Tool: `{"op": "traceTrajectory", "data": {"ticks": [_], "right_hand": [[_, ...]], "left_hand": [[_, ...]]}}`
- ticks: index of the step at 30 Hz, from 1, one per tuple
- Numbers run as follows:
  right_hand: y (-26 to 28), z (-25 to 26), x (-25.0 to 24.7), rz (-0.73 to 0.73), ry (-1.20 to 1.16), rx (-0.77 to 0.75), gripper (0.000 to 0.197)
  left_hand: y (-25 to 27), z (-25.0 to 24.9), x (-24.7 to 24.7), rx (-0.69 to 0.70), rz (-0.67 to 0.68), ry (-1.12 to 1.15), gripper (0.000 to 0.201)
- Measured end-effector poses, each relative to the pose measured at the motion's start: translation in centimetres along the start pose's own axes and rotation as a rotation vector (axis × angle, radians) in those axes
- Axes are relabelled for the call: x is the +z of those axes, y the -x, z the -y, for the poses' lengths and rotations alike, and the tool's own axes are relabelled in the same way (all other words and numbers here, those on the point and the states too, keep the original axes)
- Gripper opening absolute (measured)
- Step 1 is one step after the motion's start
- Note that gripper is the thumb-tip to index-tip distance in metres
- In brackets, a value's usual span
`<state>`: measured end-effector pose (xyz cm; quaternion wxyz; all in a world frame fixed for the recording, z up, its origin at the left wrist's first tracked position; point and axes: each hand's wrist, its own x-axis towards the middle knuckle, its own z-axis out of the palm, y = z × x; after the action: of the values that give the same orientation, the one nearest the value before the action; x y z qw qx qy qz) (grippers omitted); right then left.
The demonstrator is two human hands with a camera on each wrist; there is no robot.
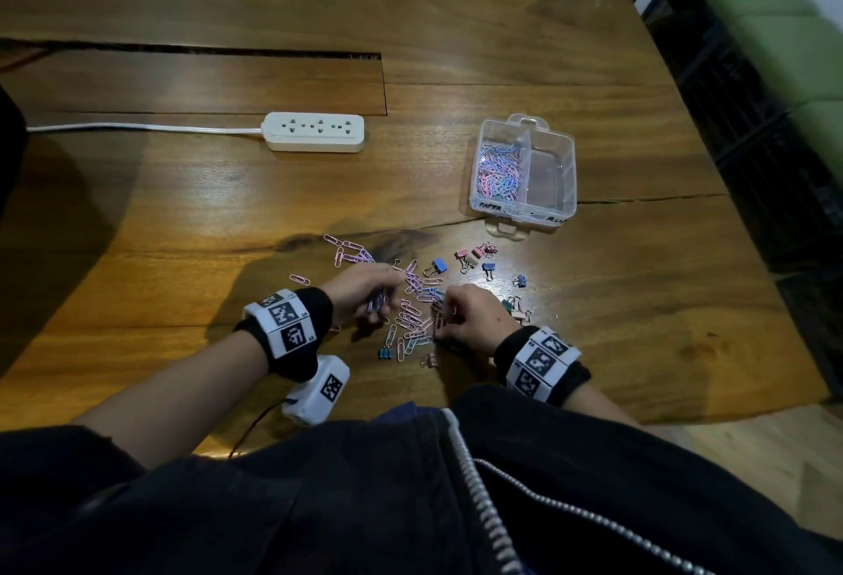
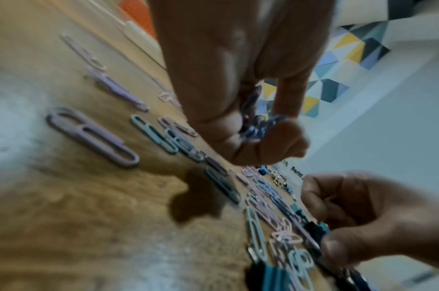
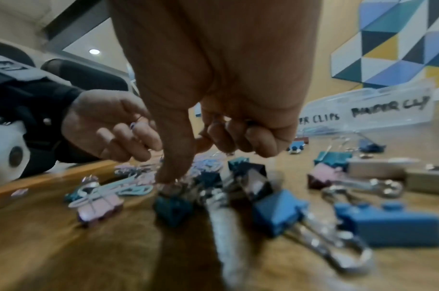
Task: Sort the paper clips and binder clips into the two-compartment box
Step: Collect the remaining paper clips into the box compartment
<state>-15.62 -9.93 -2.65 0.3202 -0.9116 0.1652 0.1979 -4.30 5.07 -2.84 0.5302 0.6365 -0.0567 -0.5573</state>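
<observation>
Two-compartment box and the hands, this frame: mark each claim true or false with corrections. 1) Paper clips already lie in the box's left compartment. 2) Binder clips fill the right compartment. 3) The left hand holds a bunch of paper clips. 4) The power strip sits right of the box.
1) True: paper clips lie in the left compartment of the box.
2) False: the right compartment looks empty; binder clips lie on the table.
3) True: the left hand grips a bunch.
4) False: the power strip sits left of the box.

A wooden table (image 1: 228,218) fills the frame. A power strip (image 1: 314,132) lies upper centre, a clear box (image 1: 565,191) right of it. Paper clips (image 1: 413,319) and binder clips (image 1: 474,257) are scattered lower centre.
</observation>
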Motion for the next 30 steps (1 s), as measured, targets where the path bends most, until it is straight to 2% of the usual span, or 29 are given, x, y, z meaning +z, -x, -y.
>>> {"op": "traceTrajectory", "data": {"ticks": [2,4,7,9,12,15,16,21,25,27,30], "right_hand": [[0.2,-0.7,-0.6,0.018,-0.021,0.058,0.03],[0.5,-1.0,-1.4,0.0,-0.059,0.096,0.025],[0.6,-0.9,-2.1,-0.05,-0.121,0.079,0.03],[0.2,-0.7,-1.9,-0.061,-0.108,0.055,0.041],[-0.6,-0.7,-1.0,-0.078,-0.01,0.065,0.059],[-1.1,-0.5,-0.5,-0.098,0.027,0.085,0.065],[-1.2,-0.5,-0.5,-0.108,0.033,0.082,0.063],[-1.8,-0.4,-0.5,-0.121,0.037,0.086,0.043],[-2.1,-0.3,-0.3,-0.147,0.011,0.067,0.02],[-2.2,-0.2,-0.1,-0.137,0.031,0.057,0.015],[-2.0,0.1,-0.1,-0.115,0.056,0.036,0.008]], "left_hand": [[0.0,-0.1,0.3,-0.019,0.017,-0.045,0.02],[0.1,0.0,0.7,-0.019,0.001,-0.198,0.024],[0.3,0.2,1.9,0.065,-0.094,-0.693,0.025],[0.5,0.5,2.6,0.113,-0.169,-0.983,0.029],[0.4,0.7,3.2,0.15,-0.24,-1.248,0.04],[0.1,1.1,3.5,0.153,-0.165,-1.429,0.066],[0.0,1.2,3.5,0.17,-0.152,-1.449,0.065],[-0.5,1.4,3.6,0.256,-0.166,-1.493,0.031],[-0.7,0.8,3.4,0.23,-0.143,-1.482,0.027],[-0.8,0.3,3.0,0.215,-0.141,-1.368,0.024],[-0.8,-0.7,2.3,0.226,-0.128,-1.005,0.025]]}}
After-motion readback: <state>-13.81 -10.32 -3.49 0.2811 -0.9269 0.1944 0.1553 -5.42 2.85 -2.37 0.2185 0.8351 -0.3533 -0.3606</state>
